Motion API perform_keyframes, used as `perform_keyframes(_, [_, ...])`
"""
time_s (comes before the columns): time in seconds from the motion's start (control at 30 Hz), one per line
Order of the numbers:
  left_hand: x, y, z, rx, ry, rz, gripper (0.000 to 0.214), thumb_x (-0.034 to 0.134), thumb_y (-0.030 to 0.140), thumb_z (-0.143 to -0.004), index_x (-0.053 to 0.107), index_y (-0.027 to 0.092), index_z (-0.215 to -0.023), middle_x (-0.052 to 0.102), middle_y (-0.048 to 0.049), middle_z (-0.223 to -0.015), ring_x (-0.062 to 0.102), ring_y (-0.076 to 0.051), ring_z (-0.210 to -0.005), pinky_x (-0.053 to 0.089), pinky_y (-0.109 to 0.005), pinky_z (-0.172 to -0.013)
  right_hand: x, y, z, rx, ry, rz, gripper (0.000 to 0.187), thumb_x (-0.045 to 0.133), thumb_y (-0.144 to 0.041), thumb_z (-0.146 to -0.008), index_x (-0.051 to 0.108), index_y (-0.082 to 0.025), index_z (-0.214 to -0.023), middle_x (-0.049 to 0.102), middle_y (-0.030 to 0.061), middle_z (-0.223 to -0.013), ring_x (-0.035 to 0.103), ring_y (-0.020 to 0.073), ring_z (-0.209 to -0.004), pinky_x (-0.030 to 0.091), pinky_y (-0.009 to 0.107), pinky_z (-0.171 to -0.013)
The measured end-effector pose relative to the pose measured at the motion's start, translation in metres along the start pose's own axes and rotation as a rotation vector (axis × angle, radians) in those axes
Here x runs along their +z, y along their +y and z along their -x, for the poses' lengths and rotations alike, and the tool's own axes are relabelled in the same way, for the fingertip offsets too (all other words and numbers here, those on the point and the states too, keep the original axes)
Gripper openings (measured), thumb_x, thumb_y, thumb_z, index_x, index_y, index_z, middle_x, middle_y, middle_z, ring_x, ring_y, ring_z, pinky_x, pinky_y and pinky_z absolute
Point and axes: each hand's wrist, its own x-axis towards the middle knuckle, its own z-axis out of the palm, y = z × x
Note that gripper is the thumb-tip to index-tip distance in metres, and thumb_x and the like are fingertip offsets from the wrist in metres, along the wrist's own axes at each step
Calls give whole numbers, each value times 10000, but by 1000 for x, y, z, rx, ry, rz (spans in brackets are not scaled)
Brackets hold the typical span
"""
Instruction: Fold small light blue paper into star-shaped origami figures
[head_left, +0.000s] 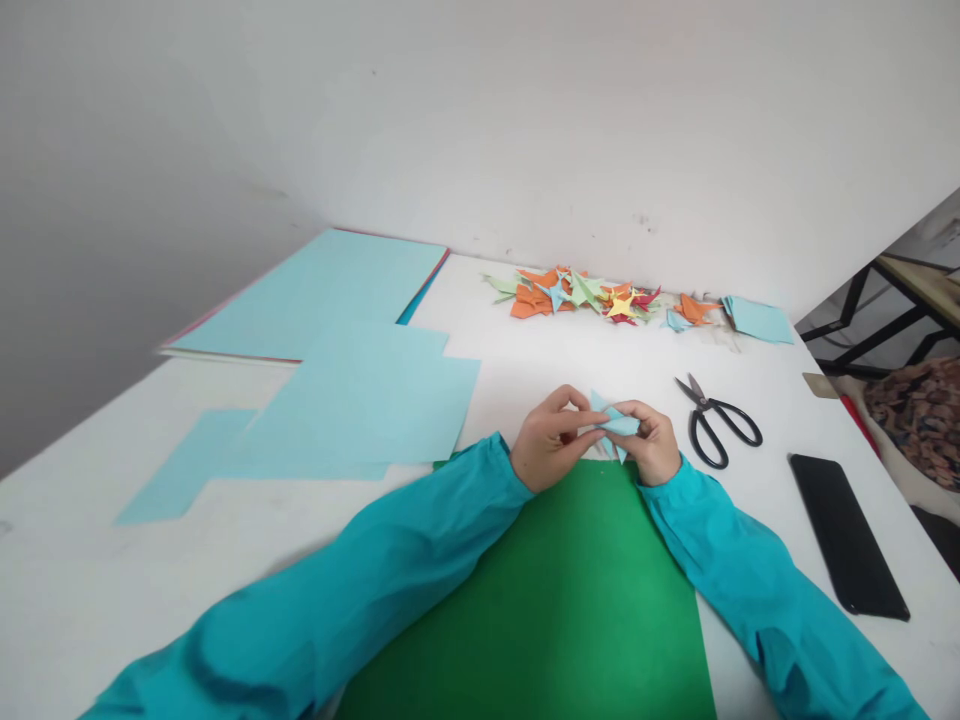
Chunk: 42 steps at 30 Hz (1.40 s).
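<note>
A small, partly folded light blue paper piece (613, 420) is pinched between both my hands above the far edge of a green sheet (570, 600). My left hand (551, 440) grips its left side with fingers curled. My right hand (652, 440) holds its right side, fingers closed round it. Both arms wear teal sleeves.
Black scissors (716, 420) lie right of my hands, and a black phone (847, 530) near the table's right edge. Light blue sheets (360, 400) and a paper stack (315, 295) lie at left. Several folded coloured paper figures (592, 295) sit along the wall.
</note>
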Motion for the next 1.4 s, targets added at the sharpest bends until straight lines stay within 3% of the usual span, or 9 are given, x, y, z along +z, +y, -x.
perform_keyframes(0.37, [-1,0,-1,80,52,-36,60,613,149,-715,661,121,-738,479,-11,-691,408,-27,-483,348,-171,-434,2,2,2,-83,-43,150,170,694,-190,-593,638,-181,-754,666,12,-711,594,161,-658,468,290,-654])
perform_keyframes(0.63, [-1,3,2,224,24,-80,109,602,140,-728,652,147,-825,491,-15,-712,436,-39,-508,374,-178,-451,0,6,5,-70,-121,237,201,647,-149,-595,636,-182,-793,673,16,-718,580,152,-595,462,282,-582])
perform_keyframes(0.8, [0,8,2,300,48,-112,108,597,112,-723,645,150,-812,507,-21,-692,482,-66,-558,391,-184,-468,1,6,6,-108,-130,237,205,623,-133,-591,632,-190,-788,680,16,-739,604,173,-685,474,287,-626])
perform_keyframes(1.1, [-1,13,4,314,31,-93,164,575,80,-726,630,161,-858,554,-39,-730,525,-76,-580,434,-191,-498,1,9,7,-68,-154,235,229,603,-120,-590,632,-178,-810,680,16,-726,591,148,-604,457,269,-571])
perform_keyframes(1.4, [4,32,8,243,33,-26,82,567,109,-739,629,162,-746,535,-17,-648,497,-64,-525,412,-185,-481,4,7,8,-117,-167,262,228,644,-139,-563,644,-190,-785,688,13,-759,617,185,-715,489,307,-662])
